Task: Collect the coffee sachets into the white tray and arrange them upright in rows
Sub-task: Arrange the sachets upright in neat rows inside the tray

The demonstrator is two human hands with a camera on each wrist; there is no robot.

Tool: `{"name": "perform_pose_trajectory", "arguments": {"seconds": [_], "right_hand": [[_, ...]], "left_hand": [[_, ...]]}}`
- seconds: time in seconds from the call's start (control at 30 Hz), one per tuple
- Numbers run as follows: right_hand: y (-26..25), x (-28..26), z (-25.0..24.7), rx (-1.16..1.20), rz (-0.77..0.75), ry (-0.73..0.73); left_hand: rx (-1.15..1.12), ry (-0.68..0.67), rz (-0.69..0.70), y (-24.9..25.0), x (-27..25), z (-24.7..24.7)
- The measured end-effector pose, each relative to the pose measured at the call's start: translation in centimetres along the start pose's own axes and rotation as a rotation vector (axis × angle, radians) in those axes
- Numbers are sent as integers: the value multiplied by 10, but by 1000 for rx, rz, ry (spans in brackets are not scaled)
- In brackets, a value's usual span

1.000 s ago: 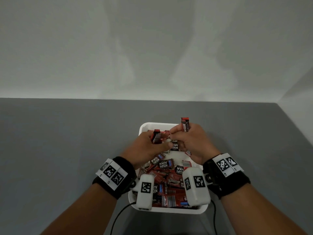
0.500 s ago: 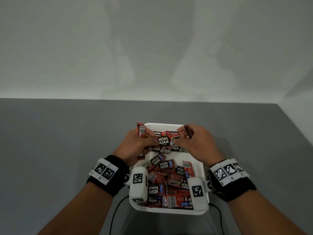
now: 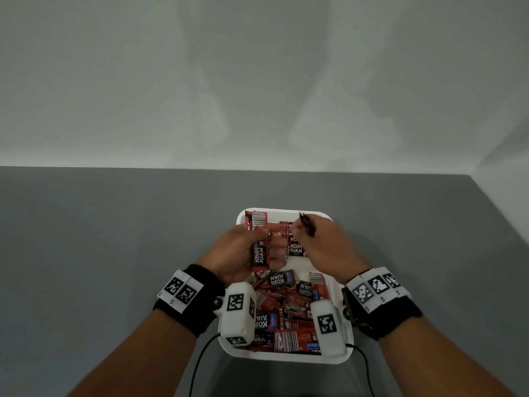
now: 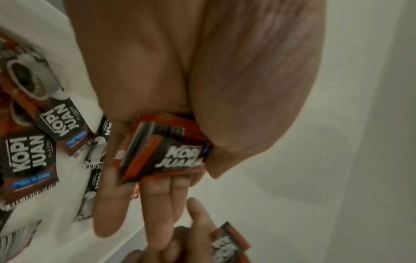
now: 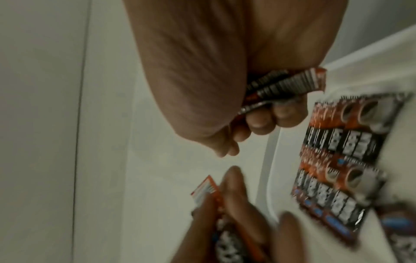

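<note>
Left hand (image 3: 240, 253) is gripping a small stack of coffee sachets (image 3: 259, 247), thumb pinning them against the fingers; the left wrist view shows at least two packets overlapping. Right hand (image 3: 323, 247) is pinching its own few sachets (image 3: 307, 227) edge-on over the far end of the white tray (image 3: 286, 357).

An upright row of sachets (image 3: 294, 249) is standing between the hands near the far wall; the right wrist view shows it packed face to face. A loose pile (image 3: 289, 308) is lying flat across the near half. Tray is sitting on the grey desk (image 3: 114, 253); none seen outside it.

Risks, as judged:
- Packets look slick; the left stack is fanning, so one could be slipping out and dropping flat.
- Pushing new ones in could be toppling the standing row, which has little bracing on its near side.
- Wrist units (image 3: 237, 310) are hanging over the pile and could be dragging packets.
</note>
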State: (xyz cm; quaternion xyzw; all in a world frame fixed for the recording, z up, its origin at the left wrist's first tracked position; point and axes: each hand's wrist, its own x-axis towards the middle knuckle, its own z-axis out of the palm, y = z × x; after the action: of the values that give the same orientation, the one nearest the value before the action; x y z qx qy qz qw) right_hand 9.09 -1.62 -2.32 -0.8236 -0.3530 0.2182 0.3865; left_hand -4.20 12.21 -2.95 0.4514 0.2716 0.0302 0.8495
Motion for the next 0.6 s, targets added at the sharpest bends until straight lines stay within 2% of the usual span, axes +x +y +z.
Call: {"name": "perform_pose_trajectory", "arguments": {"seconds": [0.07, 0.13, 0.2, 0.23, 0.3, 0.4, 0.5, 0.6], "right_hand": [[-6, -1, -2, 278, 86, 18], [-17, -1, -3, 569, 182, -3], [-23, 0, -4, 663, 221, -22], [-25, 0, -3, 662, 223, -19], [-20, 2, -5, 623, 227, 12], [-5, 3, -11, 588, 224, 60], [2, 2, -12, 465, 176, 47], [2, 2, -11, 308, 113, 46]], "left_hand": [[168, -7, 26, -3, -1, 3], [444, 19, 123, -5, -2, 8], [666, -17, 244, -6, -2, 13], [689, -37, 288, -5, -2, 16], [563, -32, 292, -4, -1, 12], [307, 74, 249, 0, 1, -5], [217, 167, 250, 1, 5, -13], [192, 177, 276, 3, 4, -10]]}}
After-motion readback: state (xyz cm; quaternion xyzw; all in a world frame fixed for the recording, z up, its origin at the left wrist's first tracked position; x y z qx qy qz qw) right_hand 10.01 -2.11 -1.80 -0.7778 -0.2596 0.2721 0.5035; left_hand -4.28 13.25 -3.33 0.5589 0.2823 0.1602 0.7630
